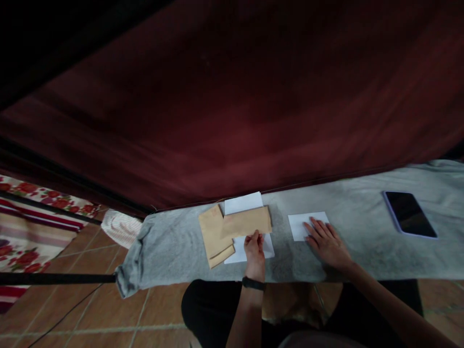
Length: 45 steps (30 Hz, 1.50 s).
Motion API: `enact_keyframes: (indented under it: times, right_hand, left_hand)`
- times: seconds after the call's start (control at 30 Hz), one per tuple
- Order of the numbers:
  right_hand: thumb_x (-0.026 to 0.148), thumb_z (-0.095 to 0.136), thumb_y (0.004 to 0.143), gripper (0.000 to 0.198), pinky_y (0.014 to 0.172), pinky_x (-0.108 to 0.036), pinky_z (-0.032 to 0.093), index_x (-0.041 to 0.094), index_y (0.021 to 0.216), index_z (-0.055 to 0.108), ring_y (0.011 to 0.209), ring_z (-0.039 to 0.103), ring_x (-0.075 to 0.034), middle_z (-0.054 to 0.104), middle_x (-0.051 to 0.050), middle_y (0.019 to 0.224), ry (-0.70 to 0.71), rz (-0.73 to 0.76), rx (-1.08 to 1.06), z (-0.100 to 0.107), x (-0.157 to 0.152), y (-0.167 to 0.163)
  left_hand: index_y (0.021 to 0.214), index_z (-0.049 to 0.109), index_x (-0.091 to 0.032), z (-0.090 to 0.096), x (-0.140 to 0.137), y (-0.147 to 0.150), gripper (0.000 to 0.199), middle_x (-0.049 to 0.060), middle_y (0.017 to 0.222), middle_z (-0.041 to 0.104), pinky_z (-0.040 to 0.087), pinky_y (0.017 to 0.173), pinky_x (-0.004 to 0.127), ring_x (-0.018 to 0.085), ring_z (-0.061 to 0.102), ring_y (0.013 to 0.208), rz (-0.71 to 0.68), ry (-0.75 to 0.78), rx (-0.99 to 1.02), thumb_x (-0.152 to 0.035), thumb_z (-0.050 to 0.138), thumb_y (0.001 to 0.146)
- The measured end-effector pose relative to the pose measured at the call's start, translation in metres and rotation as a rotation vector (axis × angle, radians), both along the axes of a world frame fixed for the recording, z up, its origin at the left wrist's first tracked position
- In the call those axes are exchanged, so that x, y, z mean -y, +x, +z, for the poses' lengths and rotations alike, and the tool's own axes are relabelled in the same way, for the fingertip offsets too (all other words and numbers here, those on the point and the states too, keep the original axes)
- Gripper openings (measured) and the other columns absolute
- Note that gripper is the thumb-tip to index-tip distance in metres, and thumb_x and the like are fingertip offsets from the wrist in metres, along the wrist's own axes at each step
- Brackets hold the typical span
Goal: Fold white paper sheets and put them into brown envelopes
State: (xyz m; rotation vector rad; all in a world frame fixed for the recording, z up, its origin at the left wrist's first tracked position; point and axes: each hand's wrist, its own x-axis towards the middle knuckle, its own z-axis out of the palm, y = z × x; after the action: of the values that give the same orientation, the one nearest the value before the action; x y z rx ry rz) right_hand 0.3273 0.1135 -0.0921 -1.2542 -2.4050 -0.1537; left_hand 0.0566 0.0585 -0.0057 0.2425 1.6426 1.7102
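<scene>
My left hand [254,246], with a dark band at the wrist, pinches the lower edge of a brown paper envelope [247,222]. That envelope lies over white paper [243,203], which shows above and below it. Beside it on the left, partly overlapped, is another brown envelope [212,234] with a flap near its lower end. My right hand [328,243] rests flat, fingers spread, on a small white sheet of paper [297,228]. The hand covers the sheet's lower right part.
A grey cloth [170,251] covers the narrow table. A phone or tablet with a purple edge [411,214] lies at the right. Behind the table hangs a dark red curtain [232,121]. At the left are a striped cloth [121,227], a dark bar [58,279] and a tiled floor.
</scene>
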Motion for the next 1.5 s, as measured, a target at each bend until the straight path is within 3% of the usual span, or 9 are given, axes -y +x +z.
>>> enact_keyframes:
  times: [0.37,0.47,0.5,0.57,0.63,0.7,0.87,1.17,1.5]
  right_hand:
    - [0.036,0.044,0.103,0.059,0.119,-0.056,0.031,0.025,0.160,0.035,0.146,0.041,-0.034,0.029,-0.011,0.167,-0.044,0.010,-0.006,0.006,0.001,0.001]
    - [0.038,0.044,0.103,0.060,0.119,-0.056,0.030,0.026,0.161,0.032,0.147,0.040,-0.035,0.027,-0.010,0.168,-0.058,0.004,-0.002,0.006,0.001,0.002]
    - [0.038,0.044,0.103,0.061,0.119,-0.056,0.030,0.026,0.161,0.031,0.147,0.040,-0.035,0.026,-0.010,0.168,-0.062,0.005,0.004,0.006,0.001,0.003]
    - [0.036,0.044,0.103,0.061,0.119,-0.056,0.030,0.025,0.161,0.031,0.147,0.040,-0.035,0.025,-0.011,0.168,-0.064,0.008,0.020,0.005,0.001,0.004]
    - [0.034,0.044,0.102,0.060,0.119,-0.055,0.030,0.024,0.160,0.034,0.147,0.039,-0.034,0.027,-0.011,0.168,-0.059,0.012,0.034,0.004,0.001,0.005]
    - [0.032,0.044,0.102,0.059,0.119,-0.054,0.030,0.024,0.159,0.035,0.148,0.039,-0.033,0.028,-0.011,0.168,-0.053,0.015,0.042,0.004,0.001,0.006]
    - [0.033,0.044,0.103,0.057,0.121,-0.054,0.027,0.022,0.158,0.038,0.150,0.035,-0.033,0.029,-0.012,0.167,-0.054,0.026,0.056,0.005,0.003,0.007]
    - [0.026,0.031,0.104,0.051,0.118,-0.048,0.034,0.013,0.149,0.050,0.146,0.042,-0.027,0.052,-0.015,0.154,-0.131,0.141,0.010,0.010,-0.024,0.011]
    - [0.029,0.037,0.102,0.059,0.120,-0.051,0.029,0.024,0.161,0.032,0.148,0.039,-0.028,0.035,-0.009,0.165,-0.107,0.009,0.026,0.003,-0.024,0.001]
  left_hand:
    - [0.074,0.059,-0.020,-0.001,0.027,0.038,0.033,-0.001,0.059,0.062,0.056,0.057,0.030,0.017,0.065,0.055,-0.390,-0.130,-0.206,-0.051,0.064,0.086]
    - [0.089,0.070,-0.022,0.004,0.025,0.071,0.020,0.005,0.088,0.076,0.059,0.089,0.039,0.023,0.073,0.092,-0.557,-0.117,-0.388,-0.042,0.069,0.087]
    - [0.104,0.072,-0.022,0.005,0.021,0.080,0.022,0.007,0.111,0.076,0.052,0.105,0.041,0.025,0.069,0.113,-0.634,-0.095,-0.519,-0.038,0.067,0.090]
    - [0.140,0.056,-0.019,0.004,0.009,0.092,0.044,0.011,0.150,0.056,0.037,0.121,0.046,0.026,0.047,0.144,-0.932,-0.046,-1.158,-0.039,0.050,0.101]
    - [0.154,0.040,-0.012,-0.002,-0.002,0.098,0.058,0.013,0.164,0.037,0.028,0.126,0.046,0.026,0.031,0.154,-1.051,-0.034,-1.575,-0.044,0.041,0.105]
    - [0.157,0.034,-0.009,-0.013,-0.010,0.099,0.066,0.014,0.167,0.031,0.025,0.127,0.045,0.026,0.025,0.156,-1.055,-0.064,-1.752,-0.051,0.036,0.105]
    - [0.159,0.028,-0.009,-0.035,-0.013,0.096,0.074,0.016,0.169,0.026,0.024,0.127,0.045,0.026,0.021,0.157,-1.036,-0.104,-1.845,-0.058,0.032,0.104]
    - [0.160,0.025,-0.007,-0.033,-0.014,0.096,0.080,0.019,0.168,0.025,0.022,0.127,0.048,0.029,0.019,0.157,-1.077,-0.125,-1.893,-0.062,0.033,0.102]
    - [0.158,0.029,-0.011,-0.042,-0.014,0.093,0.064,0.016,0.167,0.030,0.028,0.125,0.050,0.026,0.022,0.156,-1.014,-0.065,-1.803,-0.043,0.037,0.104]
